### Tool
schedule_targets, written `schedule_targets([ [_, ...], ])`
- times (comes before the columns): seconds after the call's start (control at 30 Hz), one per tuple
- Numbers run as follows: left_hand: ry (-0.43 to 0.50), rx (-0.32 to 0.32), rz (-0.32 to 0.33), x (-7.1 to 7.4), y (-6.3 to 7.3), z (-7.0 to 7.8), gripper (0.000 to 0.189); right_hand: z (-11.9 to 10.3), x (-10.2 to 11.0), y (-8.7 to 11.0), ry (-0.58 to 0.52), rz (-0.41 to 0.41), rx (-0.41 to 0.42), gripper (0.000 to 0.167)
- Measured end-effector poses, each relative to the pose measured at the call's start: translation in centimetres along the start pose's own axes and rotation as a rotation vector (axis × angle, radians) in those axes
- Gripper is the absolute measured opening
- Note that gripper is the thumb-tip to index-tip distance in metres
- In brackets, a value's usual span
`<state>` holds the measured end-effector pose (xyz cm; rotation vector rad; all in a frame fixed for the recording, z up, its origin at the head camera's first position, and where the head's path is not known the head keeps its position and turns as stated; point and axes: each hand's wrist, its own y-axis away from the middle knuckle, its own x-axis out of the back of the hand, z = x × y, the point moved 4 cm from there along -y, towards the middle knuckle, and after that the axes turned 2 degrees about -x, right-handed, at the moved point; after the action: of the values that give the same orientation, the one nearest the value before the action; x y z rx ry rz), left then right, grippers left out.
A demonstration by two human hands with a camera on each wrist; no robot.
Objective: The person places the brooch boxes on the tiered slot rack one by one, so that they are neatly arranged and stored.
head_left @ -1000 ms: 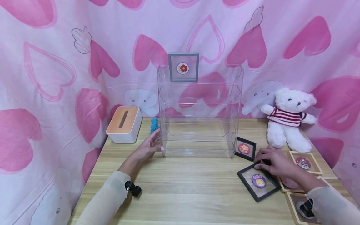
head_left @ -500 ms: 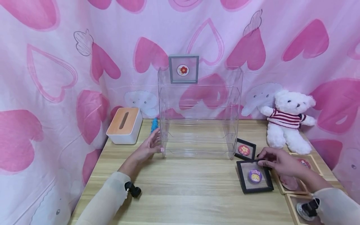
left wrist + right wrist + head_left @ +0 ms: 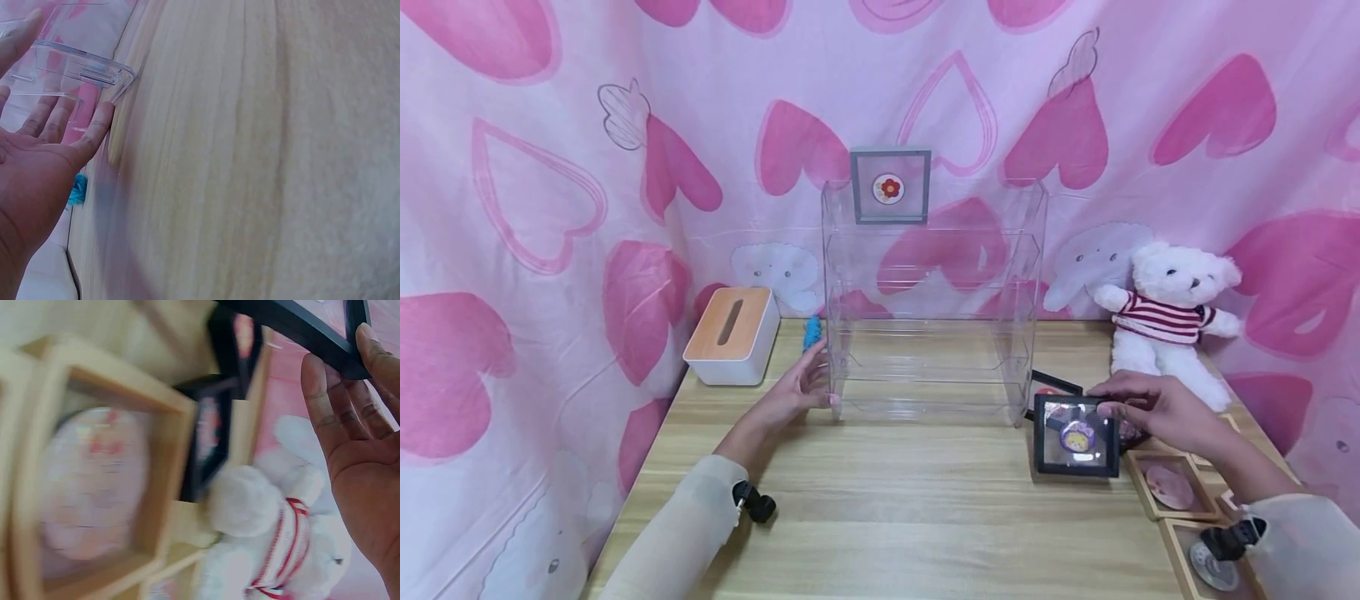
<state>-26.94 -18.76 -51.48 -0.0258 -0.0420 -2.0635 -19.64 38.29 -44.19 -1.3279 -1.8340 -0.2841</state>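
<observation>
My right hand (image 3: 1161, 408) pinches a black square display frame (image 3: 1077, 473) by its upper right corner, thumb in front. The frame is raised upright off the table, with a purple badge (image 3: 1077, 437) behind its clear film. In the right wrist view, that hand (image 3: 362, 425) holds the black frame (image 3: 294, 325) between thumb and fingers. My left hand (image 3: 793, 392) rests against the left side of a clear acrylic tiered rack (image 3: 928, 408). Its fingers look fairly straight in the left wrist view, touching the rack's edge (image 3: 81, 53).
A grey frame (image 3: 891, 221) with a red-flower badge stands atop the rack. Another black frame (image 3: 1056, 382) lies partly hidden behind the held one. Wooden frames (image 3: 1171, 486) line the right side, below a white teddy bear (image 3: 1157, 317). A tissue box (image 3: 730, 333) sits left.
My right hand has lifted the black frame with the purple badge from the table, tilting it upright. The left hand stays at the rack.
</observation>
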Motion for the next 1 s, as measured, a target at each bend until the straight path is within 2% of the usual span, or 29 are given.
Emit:
schedule_targets([
  [0.1,-0.008,0.010,0.006,0.0,0.0,0.0,0.113,-0.6,1.4,-0.8,0.063,0.075,-0.008,0.038],
  [0.3,-0.028,0.027,0.006,0.2,0.1,-0.1,0.113,-2.1,4.3,-2.9,0.041,0.181,-0.107,0.035],
  [0.4,-0.030,0.027,0.000,0.2,0.1,-0.1,0.113,-3.4,5.9,-4.3,0.042,0.237,-0.103,0.034],
  [0.5,-0.030,0.030,0.000,0.2,0.2,-0.1,0.113,-4.8,7.5,-5.9,0.048,0.278,-0.052,0.034],
  [0.73,-0.029,0.025,-0.006,0.0,0.3,-0.1,0.113,-7.4,10.6,-9.3,0.032,0.315,-0.074,0.032],
  [0.8,-0.018,0.014,-0.018,-0.1,0.3,-0.1,0.112,-8.2,11.2,-10.4,0.033,0.336,-0.038,0.032],
  [0.9,-0.012,0.002,-0.028,-0.2,0.3,0.0,0.112,-9.4,11.9,-12.1,-0.006,0.351,-0.018,0.032],
  [1.0,-0.018,0.000,-0.031,-0.2,0.2,0.0,0.112,-10.5,12.5,-13.8,-0.051,0.351,-0.038,0.032],
])
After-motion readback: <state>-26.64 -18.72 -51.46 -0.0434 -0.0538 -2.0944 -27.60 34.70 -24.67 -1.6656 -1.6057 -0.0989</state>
